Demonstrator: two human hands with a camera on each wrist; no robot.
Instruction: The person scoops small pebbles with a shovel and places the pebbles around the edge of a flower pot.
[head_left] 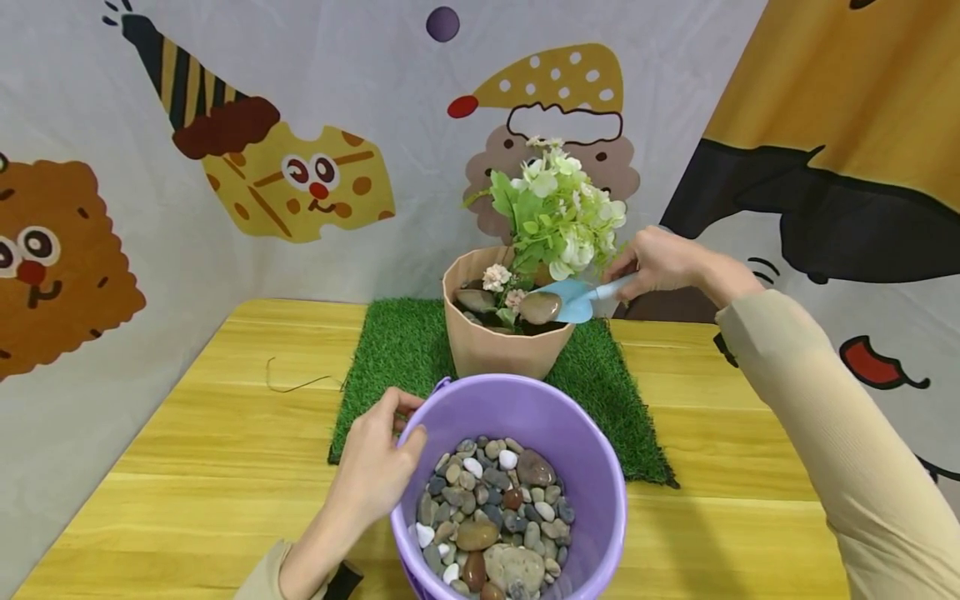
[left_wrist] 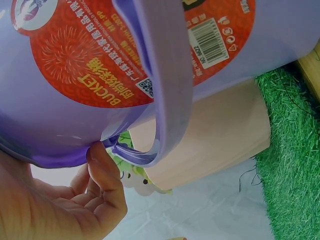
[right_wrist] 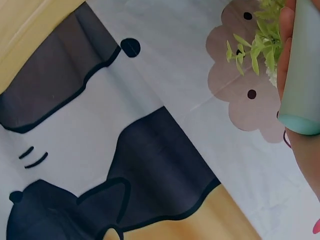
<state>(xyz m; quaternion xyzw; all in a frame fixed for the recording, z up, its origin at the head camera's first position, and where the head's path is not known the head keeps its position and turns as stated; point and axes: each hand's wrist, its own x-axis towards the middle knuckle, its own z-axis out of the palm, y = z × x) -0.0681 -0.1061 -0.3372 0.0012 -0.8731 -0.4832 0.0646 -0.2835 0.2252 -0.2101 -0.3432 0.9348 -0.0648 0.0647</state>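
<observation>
In the head view my right hand [head_left: 660, 262] grips the handle of a light blue trowel [head_left: 573, 300], whose blade bears a brown stone [head_left: 540, 307] over the peach flower pot [head_left: 506, 354]. The pot holds stones, small pink flowers and a white-green flower plant [head_left: 558, 208]. My left hand [head_left: 378, 458] holds the rim of a purple bucket [head_left: 611, 467], which contains many pebbles [head_left: 480, 500]. The left wrist view shows the left hand [left_wrist: 75, 200] with its thumb on the bucket's outer wall [left_wrist: 45, 120]. At the right wrist view's edge is the trowel handle [right_wrist: 302, 70].
A green turf mat [head_left: 412, 350] lies under the pot on the wooden table [head_left: 225, 433]. A thin dark strand [head_left: 288, 388] lies left of the mat. Behind the table hangs a cloth with cartoon figures [head_left: 322, 175].
</observation>
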